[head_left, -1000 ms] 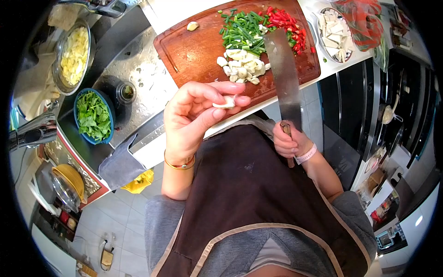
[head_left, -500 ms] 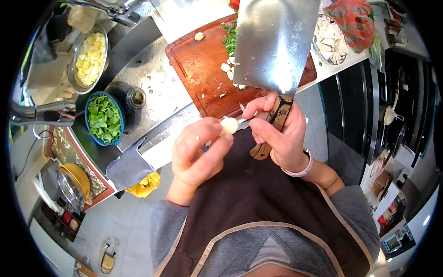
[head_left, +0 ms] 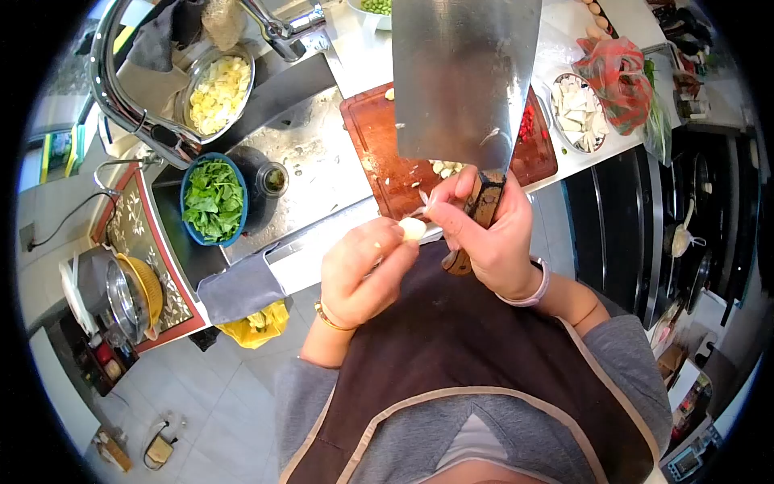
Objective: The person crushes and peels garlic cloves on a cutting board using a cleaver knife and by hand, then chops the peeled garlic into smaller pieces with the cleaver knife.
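Between the fingertips of my left hand (head_left: 367,270) is a pale garlic clove (head_left: 413,230). My right hand (head_left: 488,230) is wrapped round the wooden handle of a cleaver (head_left: 463,89), whose broad blade points up and away from me. Its thumb and forefinger pinch a thin bit of peel (head_left: 422,206) beside the clove. Beyond both hands lies the brown cutting board (head_left: 369,133). The blade hides much of the board; some chopped garlic (head_left: 446,168) and red chili pieces (head_left: 528,125) show past its edges.
The sink (head_left: 310,161) at left holds a blue bowl (head_left: 245,211) of leafy greens. A bowl of yellow pieces (head_left: 219,95) stands behind it, near the faucet (head_left: 121,105). Right of the board are a plate of white slices (head_left: 578,113) and a red plastic bag (head_left: 619,81).
The cleaver has been raised and turned, so its blade now covers much of the board. My hands have come together at the clove. The view has shifted left and farther up the counter.
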A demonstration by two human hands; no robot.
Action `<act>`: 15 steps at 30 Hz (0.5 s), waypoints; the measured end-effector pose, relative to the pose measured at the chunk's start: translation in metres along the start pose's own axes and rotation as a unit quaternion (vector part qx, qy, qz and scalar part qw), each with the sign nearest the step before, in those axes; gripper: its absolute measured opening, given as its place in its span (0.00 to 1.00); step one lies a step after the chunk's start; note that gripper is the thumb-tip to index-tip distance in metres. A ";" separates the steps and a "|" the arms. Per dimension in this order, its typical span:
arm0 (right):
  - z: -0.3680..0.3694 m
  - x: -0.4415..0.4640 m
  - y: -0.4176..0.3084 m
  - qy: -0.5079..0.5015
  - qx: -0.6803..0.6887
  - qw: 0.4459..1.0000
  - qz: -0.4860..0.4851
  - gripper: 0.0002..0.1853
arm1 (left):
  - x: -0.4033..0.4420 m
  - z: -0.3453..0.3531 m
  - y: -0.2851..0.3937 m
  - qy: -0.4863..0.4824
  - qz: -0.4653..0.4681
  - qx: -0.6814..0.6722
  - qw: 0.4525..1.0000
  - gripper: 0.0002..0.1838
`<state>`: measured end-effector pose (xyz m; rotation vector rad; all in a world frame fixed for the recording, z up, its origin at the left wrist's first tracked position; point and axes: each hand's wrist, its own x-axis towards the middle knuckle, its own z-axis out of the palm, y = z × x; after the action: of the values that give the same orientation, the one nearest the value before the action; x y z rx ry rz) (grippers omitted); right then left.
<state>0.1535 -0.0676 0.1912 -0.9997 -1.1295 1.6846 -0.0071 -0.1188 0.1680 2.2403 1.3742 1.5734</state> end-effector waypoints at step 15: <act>-0.074 0.024 0.097 0.211 -0.152 0.964 0.051 0.09 | -0.029 0.117 -0.052 -0.114 -0.223 -0.172 0.953 0.16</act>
<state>0.1932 -0.0475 0.0749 -1.5500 -1.0764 1.3039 0.0511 -0.0606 0.0656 1.6966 1.3019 1.2401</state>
